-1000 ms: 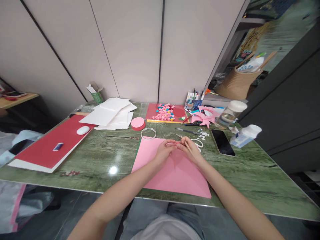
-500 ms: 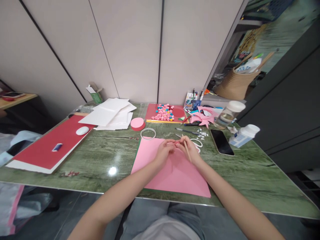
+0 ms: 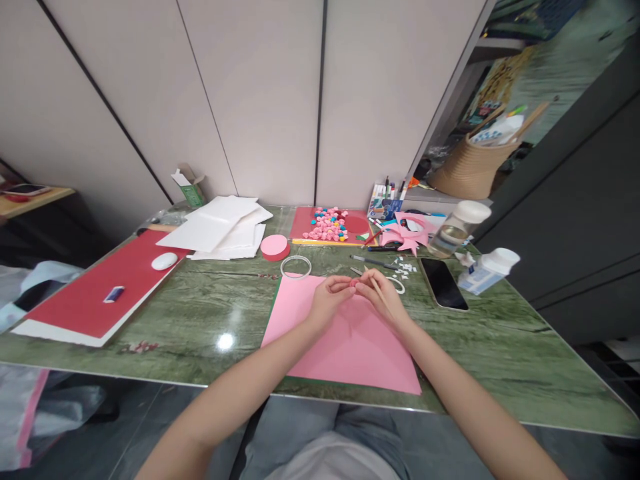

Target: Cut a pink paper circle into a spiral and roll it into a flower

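My left hand is closed, its thumb and fingers pinching a small red-pink piece, perhaps rolled paper; the fingers partly cover it. From the other side my right hand grips the same piece with its fingertips. A thin wooden stick also sits in the right hand, tucked along its fingers. Both hands are above a pink sheet of paper, which has a green edge showing at its left. Just beyond the right hand lie white-handled scissors, half hidden by it.
Past the sheet are a white ring, a round pink-topped stack and many small paper pieces. A phone, a bottle and a white jar stand right. White sheets and red paper lie left.
Both hands have shifted slightly and their fingers have turned around the small red piece, which now shows more. The stick in the right hand has tilted and its lower part is less visible.
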`<state>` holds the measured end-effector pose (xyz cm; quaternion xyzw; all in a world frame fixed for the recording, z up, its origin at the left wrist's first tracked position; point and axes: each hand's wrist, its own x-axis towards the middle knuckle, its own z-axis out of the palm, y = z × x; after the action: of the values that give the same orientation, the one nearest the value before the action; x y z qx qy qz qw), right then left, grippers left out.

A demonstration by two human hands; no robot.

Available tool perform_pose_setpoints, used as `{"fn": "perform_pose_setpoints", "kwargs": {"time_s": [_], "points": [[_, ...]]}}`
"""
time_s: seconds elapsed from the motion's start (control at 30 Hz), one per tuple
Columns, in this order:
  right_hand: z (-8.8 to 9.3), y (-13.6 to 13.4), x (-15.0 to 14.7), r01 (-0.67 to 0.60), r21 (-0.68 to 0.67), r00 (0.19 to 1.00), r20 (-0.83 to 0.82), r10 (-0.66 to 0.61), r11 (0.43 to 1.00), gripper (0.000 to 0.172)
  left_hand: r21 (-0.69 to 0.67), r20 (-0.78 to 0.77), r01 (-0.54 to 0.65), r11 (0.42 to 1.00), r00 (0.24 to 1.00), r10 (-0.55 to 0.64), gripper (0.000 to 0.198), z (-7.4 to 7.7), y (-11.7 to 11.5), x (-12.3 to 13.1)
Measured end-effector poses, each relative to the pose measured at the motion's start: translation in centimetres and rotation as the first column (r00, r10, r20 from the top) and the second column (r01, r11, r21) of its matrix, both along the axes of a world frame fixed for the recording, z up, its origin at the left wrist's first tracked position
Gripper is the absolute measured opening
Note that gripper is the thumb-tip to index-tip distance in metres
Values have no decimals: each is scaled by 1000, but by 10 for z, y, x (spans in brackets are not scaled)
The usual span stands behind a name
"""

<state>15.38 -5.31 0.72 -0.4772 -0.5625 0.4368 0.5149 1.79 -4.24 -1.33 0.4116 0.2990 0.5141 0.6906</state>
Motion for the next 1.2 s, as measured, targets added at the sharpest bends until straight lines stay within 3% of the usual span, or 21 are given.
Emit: {"fn": "perform_pose_setpoints", "kwargs": {"time_s": [0.2,0.5,0.7,1.0,1.2], "points": [[-7,2,5,-53,-21,999,9,53,998,19,-69,13,11,998,1000,-10,29,-6,4,1],[-12,0,5,-136,-58,990,40,139,989,19,43,-197,-13,999,980,22,21,3,0,-2],[-18,1,10,-172,-93,984,24,175,981,19,-6,-309,-39,999,951,36,26,0,1,-1],[-16,0,7,-126,-34,980,152,130,991,18,-36,-202,-131,991,972,121,28,-11,-2,3],[-15,2,4,-71,-40,982,170,77,997,20,-41,-174,-98,994,981,89,24,-8,-2,5]]}}
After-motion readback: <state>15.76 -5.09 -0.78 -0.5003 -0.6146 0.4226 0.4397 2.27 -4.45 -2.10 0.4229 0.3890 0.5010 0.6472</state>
